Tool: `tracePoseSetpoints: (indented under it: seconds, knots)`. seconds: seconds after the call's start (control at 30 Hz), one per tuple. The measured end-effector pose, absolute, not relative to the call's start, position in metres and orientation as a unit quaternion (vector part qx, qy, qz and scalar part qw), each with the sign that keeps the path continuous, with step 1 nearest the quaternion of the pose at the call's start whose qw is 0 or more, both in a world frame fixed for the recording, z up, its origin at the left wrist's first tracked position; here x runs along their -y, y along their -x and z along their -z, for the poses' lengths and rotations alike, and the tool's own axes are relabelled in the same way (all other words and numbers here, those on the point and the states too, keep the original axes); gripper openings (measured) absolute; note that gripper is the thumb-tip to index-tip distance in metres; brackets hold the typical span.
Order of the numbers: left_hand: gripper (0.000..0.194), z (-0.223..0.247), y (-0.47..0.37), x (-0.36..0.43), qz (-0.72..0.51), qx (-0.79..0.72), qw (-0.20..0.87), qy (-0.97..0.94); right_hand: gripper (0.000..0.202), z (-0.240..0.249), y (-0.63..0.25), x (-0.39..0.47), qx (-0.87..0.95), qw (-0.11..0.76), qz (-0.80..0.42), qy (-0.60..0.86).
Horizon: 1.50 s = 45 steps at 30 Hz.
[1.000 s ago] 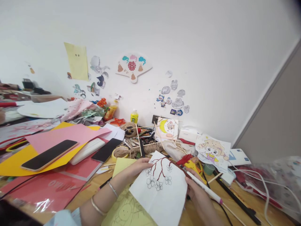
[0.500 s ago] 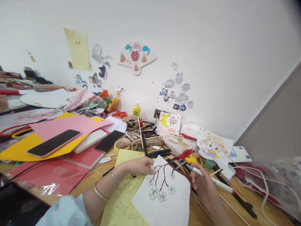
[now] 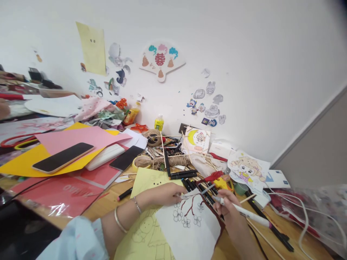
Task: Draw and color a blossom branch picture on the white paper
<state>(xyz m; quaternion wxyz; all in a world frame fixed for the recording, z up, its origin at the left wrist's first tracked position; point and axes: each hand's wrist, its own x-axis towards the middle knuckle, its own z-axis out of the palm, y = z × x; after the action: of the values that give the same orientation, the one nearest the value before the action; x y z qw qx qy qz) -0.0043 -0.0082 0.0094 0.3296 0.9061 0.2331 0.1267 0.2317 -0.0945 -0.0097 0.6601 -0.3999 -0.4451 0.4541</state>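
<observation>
A white sheet point(image 3: 189, 236) with dark red branches and outlined blossoms lies tilted over a yellow sheet point(image 3: 146, 234) bearing pencil drawings. My left hand point(image 3: 169, 194) holds the white sheet's upper left edge, its fingertips partly hidden by the paper. To the right of the sheet, my right hand point(image 3: 229, 209) is closed around a white marker point(image 3: 251, 213), whose tip points left toward the branches. Several black markers point(image 3: 189, 184) lie just beyond the paper.
Yellow-handled scissors point(image 3: 223, 183), twine point(image 3: 173, 161) and thin sticks are heaped behind the sheet. A phone point(image 3: 63, 157) rests on coloured paper at the left. White cables point(image 3: 305, 213) curve at the right. A small yellow bottle point(image 3: 159, 122) stands by the wall.
My left hand and the white sheet have shifted slightly, with the sheet's top edge now bent. The white marker in my right hand has swung into fuller view, its tip nearer the sheet.
</observation>
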Motion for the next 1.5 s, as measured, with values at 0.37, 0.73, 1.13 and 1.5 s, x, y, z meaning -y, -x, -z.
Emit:
tracePoseSetpoints:
  seconds: [0.37, 0.73, 1.13, 1.5]
  knots:
    - [0.017, 0.009, -0.02, 0.012, -0.152, -0.17, 0.361, -0.904, 0.028, 0.014, -0.2, 0.105, 0.639, 0.436, -0.484, 0.409]
    - [0.045, 0.002, -0.012, 0.017, -0.134, -0.136, 0.346, -0.919, 0.029, 0.036, -0.186, 0.105, 0.609, 0.418, -0.461, 0.492]
    - [0.047, -0.001, -0.012, 0.017, -0.104, -0.139, 0.32, -0.931, 0.027, 0.03, -0.184, 0.105, 0.601, 0.395, -0.466, 0.515]
    - [0.047, -0.001, -0.012, 0.017, -0.106, -0.129, 0.314, -0.935, 0.024, 0.023, -0.181, 0.105, 0.58, 0.392, -0.476, 0.532]
